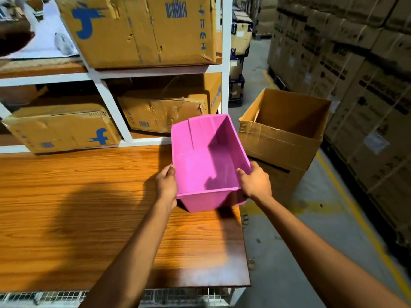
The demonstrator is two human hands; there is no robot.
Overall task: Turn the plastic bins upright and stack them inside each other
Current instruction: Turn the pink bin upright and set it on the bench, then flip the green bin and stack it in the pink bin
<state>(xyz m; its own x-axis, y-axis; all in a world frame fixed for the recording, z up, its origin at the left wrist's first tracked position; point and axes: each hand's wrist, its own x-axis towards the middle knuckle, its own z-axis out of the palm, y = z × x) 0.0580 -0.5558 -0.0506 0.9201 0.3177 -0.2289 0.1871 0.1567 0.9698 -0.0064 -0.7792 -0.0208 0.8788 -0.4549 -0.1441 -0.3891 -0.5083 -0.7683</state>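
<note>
Our fingers (241, 172) curl over the near rim of the pink bin (209, 156), the left hand (166, 182) clamped on its left near corner and the right hand (255, 181) on its right near corner, both closed firmly on the plastic. The bin is open side up, tipped a little toward us, and held just above the right end of the desk (89, 207), near its far right corner. We see no second bin in view, so we judge this one is meant to start the stack or to go wherever the others wait. To do the step well, we should level the rim before lowering, keep both grips even so the bin does not twist, and set it down well inside the desk edge, because its right side hangs close to the drop. An open cardboard box (287, 132) stands on the floor just beyond that edge, and shelves (111, 103) of cartons rise behind the desk.
</note>
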